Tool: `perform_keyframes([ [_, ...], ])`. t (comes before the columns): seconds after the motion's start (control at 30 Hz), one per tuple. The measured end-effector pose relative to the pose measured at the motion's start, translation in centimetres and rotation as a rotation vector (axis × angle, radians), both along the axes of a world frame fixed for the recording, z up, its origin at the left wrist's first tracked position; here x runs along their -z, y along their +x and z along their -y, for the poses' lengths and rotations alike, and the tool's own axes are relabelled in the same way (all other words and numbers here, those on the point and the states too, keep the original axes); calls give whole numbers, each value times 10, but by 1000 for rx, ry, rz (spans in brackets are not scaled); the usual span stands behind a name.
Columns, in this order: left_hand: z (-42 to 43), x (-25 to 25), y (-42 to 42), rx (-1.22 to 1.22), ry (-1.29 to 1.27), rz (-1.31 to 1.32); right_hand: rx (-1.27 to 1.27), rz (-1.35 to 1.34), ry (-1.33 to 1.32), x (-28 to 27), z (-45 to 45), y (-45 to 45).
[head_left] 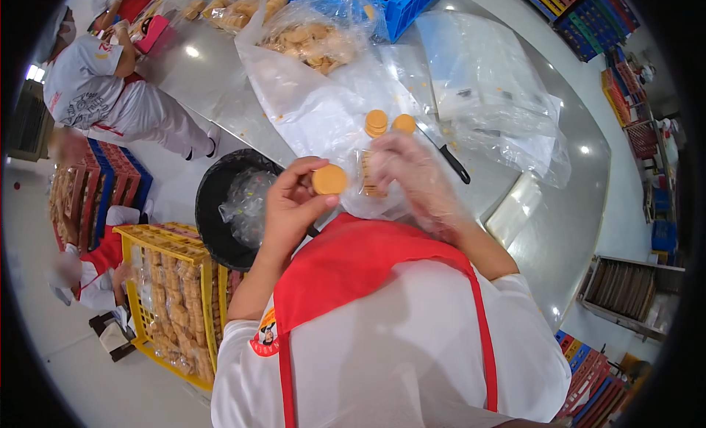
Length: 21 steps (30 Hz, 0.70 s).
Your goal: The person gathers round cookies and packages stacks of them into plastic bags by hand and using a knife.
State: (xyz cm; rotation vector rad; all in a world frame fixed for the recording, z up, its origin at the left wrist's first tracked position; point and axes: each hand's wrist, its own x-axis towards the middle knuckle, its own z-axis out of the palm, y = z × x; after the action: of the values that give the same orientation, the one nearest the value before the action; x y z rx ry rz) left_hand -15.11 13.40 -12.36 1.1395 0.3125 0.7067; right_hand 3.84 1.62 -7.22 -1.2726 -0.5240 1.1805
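Note:
My left hand (294,200) pinches a round golden biscuit (329,180) by its edge, fingers behind it and thumb in front. My right hand (408,170), in a clear plastic glove, is blurred by motion. It is beside a row of biscuits (373,179) standing on edge in what looks like a clear plastic bag in front of my apron. Whether its fingers grip any of them I cannot tell. Just beyond lie a short stack of biscuits (376,122) and another biscuit (404,123). A knife with a black handle (454,165) rests to the right of them.
A plastic sheet with loose biscuits (309,45) and a blue crate (408,9) occupy the far side of the metal table (581,178). Plastic bags (478,60) lie at right. A black bin (213,229) and yellow crate (129,259) stand at left, with co-workers (110,82) nearby.

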Motion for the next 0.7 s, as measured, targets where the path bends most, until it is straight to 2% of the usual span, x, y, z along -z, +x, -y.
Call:
perform_keyframes([
  [0.07, -9, 2, -10, -91, 6, -10, 177, 817, -45, 9, 16, 29],
  [0.13, -16, 6, -21, -168, -10, -7, 200, 1013, -237, 30, 37, 57],
  [0.23, -23, 12, -29, -281, -48, -26, -35, 1398, -424, 60, 61, 83],
  [0.33, -22, 10, -29, -305, -13, -82, 12, 1527, -381, 77, 65, 87],
  [0.43, -20, 4, -28, -282, -9, -76, 43, 1525, -487, 86, 59, 88],
  [0.53, -20, -3, -33, -297, -7, -58, -44, 1593, -619, 90, 56, 97],
  [0.6, -23, -1, -43, -332, -1, -65, -6, 1661, -549, 77, 67, 89],
  [0.67, -26, 1, -54, -391, 8, -68, -8, 1630, -662, 44, 72, 72],
  [0.7, -26, 2, -61, -429, 12, -73, -20, 1542, -577, 22, 69, 62],
])
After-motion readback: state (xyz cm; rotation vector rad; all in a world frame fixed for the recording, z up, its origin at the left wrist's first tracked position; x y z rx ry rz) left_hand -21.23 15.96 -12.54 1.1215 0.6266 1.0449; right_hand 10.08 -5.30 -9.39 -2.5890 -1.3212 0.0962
